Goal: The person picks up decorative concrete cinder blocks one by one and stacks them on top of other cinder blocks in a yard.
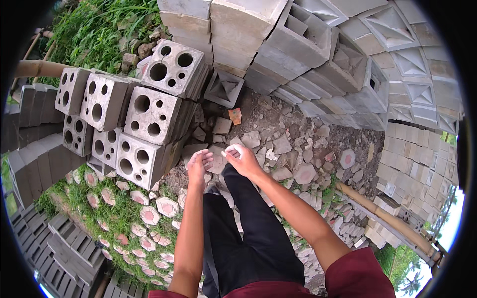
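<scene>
My left hand (pixel 199 163) hovers in front of my body with its fingers loosely bent and apart, holding nothing. Close beside it, my right hand (pixel 241 158) is also empty, its fingers half curled toward the left one. A small gap separates the two hands. Whitish dust shows on the fingertips. Nearest on the left is a stack of grey concrete blocks with round holes; the front lower block (pixel 133 162) stands beside my left hand. Another holed block (pixel 149 115) rests above it, and one more (pixel 171 68) tops the pile.
Tall stacks of grey ventilation blocks (pixel 298 37) rise ahead and right. One square block (pixel 224 88) sits on the ground beside an orange fragment (pixel 235 116). Broken concrete rubble (pixel 282 145) covers the ground. Hexagonal pavers (pixel 150 215) lie in grass; a bamboo pole (pixel 372 208) runs right.
</scene>
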The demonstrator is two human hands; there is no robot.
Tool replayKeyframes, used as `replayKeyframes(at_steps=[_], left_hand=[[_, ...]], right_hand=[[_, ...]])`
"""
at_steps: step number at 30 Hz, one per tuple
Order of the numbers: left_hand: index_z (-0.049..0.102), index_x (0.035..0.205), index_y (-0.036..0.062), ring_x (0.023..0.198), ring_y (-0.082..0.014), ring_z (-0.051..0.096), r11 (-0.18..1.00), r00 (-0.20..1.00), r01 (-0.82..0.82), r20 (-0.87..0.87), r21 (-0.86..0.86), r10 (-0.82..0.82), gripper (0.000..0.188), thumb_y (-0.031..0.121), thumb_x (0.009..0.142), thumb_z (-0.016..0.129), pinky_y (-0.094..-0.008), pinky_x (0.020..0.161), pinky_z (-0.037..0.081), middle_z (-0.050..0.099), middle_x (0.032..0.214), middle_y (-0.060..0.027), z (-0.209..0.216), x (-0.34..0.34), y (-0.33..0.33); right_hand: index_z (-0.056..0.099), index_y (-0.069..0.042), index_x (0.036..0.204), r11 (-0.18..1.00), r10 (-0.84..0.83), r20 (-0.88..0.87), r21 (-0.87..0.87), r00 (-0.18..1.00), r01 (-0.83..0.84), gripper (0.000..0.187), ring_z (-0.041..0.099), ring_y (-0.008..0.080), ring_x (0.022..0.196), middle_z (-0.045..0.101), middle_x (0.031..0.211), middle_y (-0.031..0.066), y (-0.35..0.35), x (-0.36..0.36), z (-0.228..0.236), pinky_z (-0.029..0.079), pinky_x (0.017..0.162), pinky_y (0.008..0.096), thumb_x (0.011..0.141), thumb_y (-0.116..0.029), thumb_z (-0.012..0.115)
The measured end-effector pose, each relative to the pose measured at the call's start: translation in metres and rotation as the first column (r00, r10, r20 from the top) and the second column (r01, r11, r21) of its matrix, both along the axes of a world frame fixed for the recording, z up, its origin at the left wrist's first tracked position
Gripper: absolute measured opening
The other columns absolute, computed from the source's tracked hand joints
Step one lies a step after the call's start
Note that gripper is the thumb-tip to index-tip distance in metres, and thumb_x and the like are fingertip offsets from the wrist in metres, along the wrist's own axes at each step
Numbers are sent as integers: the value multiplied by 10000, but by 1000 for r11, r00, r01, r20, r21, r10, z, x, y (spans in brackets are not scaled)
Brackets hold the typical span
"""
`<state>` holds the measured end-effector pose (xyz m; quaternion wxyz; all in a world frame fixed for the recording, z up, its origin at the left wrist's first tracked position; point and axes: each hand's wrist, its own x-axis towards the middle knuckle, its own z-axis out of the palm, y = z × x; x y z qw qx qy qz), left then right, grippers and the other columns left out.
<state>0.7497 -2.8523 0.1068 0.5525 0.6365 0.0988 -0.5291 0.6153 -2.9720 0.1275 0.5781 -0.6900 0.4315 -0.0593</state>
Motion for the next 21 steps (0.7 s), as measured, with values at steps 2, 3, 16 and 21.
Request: replayKeyframes(at_steps=[2,3,16,21], left_hand=[[572,1086,45,836,-125,597,999,999,35,7,12,-35,308,293,946,455,-282,728,483,641,961,-50,-43,17,-27],[574,1088,53,835,-125,596,998,996,68,59,15,-68,294,280,944,455,-273,720,475,644,959,-49,-66,23,-42],[593,1052,10,790,-148,594,873,763,428,423,236,-489,312,257,877,516,-295,738,463,649,889,-72,-379,89,-142],[596,1031,-6,822,-166,605,832,690,487,467,265,-553,273,204,885,503,-286,758,464,652,890,-98,-420,63,-140]], right_hand=[[613,4,922,996,42,-39,-79,998,-45,272,641,209,720,655,813,119,-32,13,-48,508,676,333,814,-234,688],[600,3,946,991,54,-36,-119,998,-58,288,643,238,721,648,818,130,-49,16,-77,506,670,359,806,-234,687],[412,18,1208,760,204,-410,-505,889,-408,501,510,351,1097,532,1112,220,-142,101,-395,449,883,436,806,-170,644],[558,-13,1024,594,100,-617,-593,780,-544,206,591,294,962,602,1000,165,-154,113,-459,469,834,394,847,-107,510]])
